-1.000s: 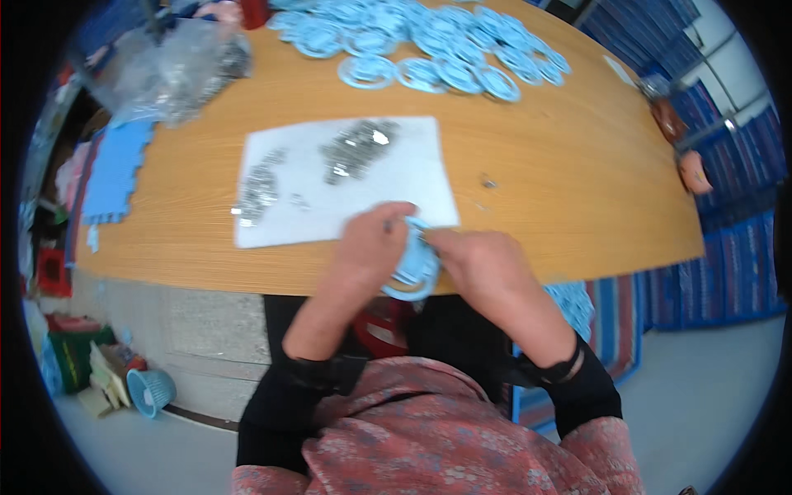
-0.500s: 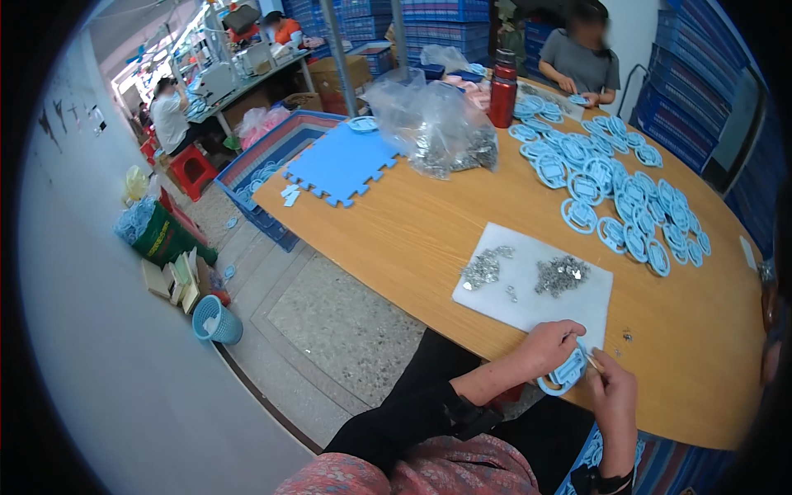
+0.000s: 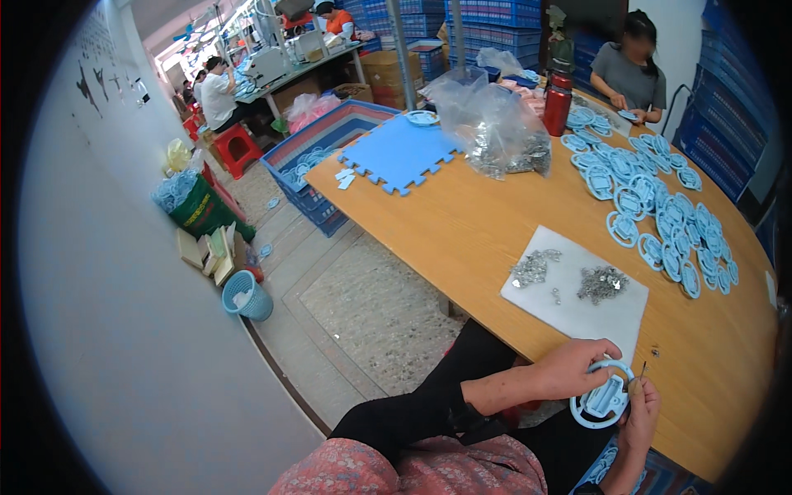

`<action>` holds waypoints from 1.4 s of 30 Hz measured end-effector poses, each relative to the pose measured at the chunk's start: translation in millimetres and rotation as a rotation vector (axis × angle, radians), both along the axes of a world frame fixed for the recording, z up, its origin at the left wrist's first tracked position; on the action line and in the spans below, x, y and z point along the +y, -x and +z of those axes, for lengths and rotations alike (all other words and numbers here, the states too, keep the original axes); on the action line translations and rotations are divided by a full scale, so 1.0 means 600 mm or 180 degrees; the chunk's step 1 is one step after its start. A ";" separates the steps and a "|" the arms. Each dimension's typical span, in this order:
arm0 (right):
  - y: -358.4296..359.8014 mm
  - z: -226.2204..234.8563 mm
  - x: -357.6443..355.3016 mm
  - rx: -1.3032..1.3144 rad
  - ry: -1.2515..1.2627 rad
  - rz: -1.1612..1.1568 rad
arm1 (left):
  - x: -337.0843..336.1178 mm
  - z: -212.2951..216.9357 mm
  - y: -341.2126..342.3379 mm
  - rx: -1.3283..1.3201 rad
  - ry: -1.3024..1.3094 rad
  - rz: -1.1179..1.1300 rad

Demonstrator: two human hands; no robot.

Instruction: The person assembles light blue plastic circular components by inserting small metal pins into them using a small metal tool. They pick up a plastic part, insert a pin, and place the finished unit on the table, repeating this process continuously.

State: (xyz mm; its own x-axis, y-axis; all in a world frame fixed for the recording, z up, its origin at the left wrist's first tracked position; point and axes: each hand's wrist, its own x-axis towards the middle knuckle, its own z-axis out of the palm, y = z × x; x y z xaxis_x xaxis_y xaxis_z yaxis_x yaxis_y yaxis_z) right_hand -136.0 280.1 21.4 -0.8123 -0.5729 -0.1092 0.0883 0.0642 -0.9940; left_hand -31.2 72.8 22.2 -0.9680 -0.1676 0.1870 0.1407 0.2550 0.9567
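Note:
My left hand (image 3: 572, 369) grips the upper rim of a light blue plastic ring part (image 3: 601, 402) just off the near edge of the wooden table (image 3: 462, 223). My right hand (image 3: 639, 415) touches the ring's right side and pinches a thin metal pin (image 3: 643, 369) that points up. Just beyond my hands lies a white sheet (image 3: 577, 301) with two piles of small metal parts (image 3: 601, 283). Several more blue ring parts (image 3: 652, 202) are spread over the far right of the table.
A clear bag of metal parts (image 3: 495, 128), a blue foam mat (image 3: 400, 153) and a red bottle (image 3: 558, 103) stand at the table's far end. A person (image 3: 631, 70) works opposite. Blue crates (image 3: 322, 148), a blue basket (image 3: 246, 295) and a green bin (image 3: 198, 206) stand on the floor to the left.
The view has swung up and to the left, so the floor and room now show. My hands stay on the blue ring at the table's near edge.

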 end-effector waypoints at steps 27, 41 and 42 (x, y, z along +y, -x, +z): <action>0.000 -0.017 -0.031 0.0205 0.0241 0.0061 | 0.009 -0.003 -0.004 -0.0130 0.0669 -0.0061; -0.031 -0.011 -0.016 0.0371 -0.0006 -0.0044 | -0.005 -0.042 -0.003 -0.0290 -0.3120 -0.0495; -0.033 -0.010 -0.012 0.0522 -0.0018 -0.0051 | -0.002 -0.038 -0.005 -0.0207 -0.2743 -0.0457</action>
State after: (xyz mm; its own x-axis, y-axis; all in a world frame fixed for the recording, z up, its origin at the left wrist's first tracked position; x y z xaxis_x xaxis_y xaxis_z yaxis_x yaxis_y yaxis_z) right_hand -116.5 272.7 15.4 -0.8285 -0.5595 0.0225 -0.0741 0.0698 -0.9948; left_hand -28.0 71.7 -0.3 -0.9949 -0.1007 -0.0049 0.0543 -0.5765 0.8153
